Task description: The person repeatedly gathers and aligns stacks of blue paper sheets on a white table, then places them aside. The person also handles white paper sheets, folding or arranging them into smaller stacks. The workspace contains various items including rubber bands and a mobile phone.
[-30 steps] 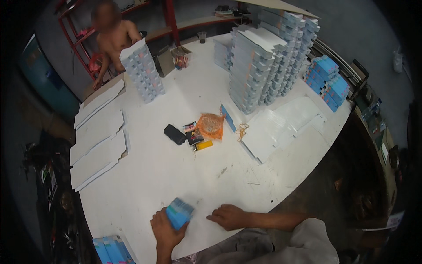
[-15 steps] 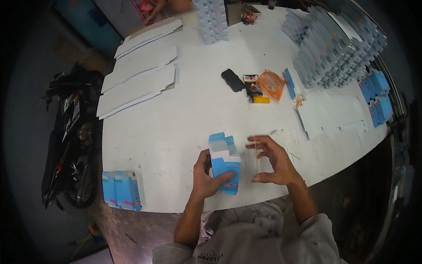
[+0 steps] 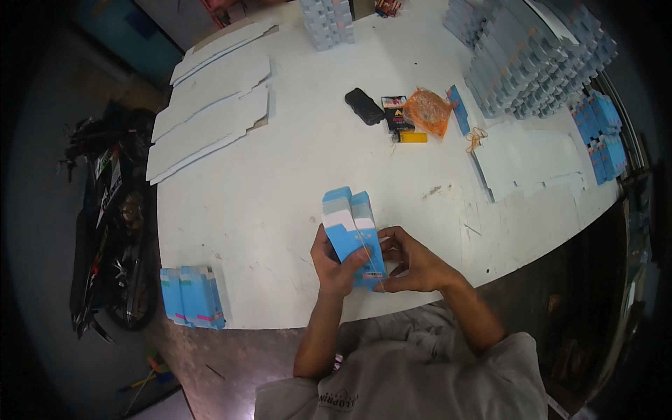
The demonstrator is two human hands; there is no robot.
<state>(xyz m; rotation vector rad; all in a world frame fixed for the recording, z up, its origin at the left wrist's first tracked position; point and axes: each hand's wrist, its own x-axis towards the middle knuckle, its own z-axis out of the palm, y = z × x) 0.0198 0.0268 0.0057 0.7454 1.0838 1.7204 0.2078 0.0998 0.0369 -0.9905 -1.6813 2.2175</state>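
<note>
My left hand point(image 3: 334, 266) is closed around a bundle of flat blue-and-white cartons point(image 3: 344, 234), its thumb pressed on the front face. The bundle is tilted above the table's near edge. A thin tan rubber band point(image 3: 374, 260) runs slantwise across the bundle's front. My right hand point(image 3: 416, 264) is at the bundle's right side, fingers and thumb curved around the lower right edge and holding the band. Where the band passes behind the cartons is hidden. At the table's near left corner stand more bundled blue cartons point(image 3: 192, 295).
White flat sheets point(image 3: 210, 112) lie in stacks at the far left. Tall stacks of grey-white cartons point(image 3: 525, 63) stand far right, near loose rubber bands point(image 3: 476, 138). Mid-table are a black phone-like object point(image 3: 364, 106), a yellow lighter point(image 3: 411, 138) and an orange packet point(image 3: 428, 112).
My right hand has moved left with the rubber band, from beside the bundle onto it. The band now crosses the cartons' front. My left hand has tilted the bundle.
</note>
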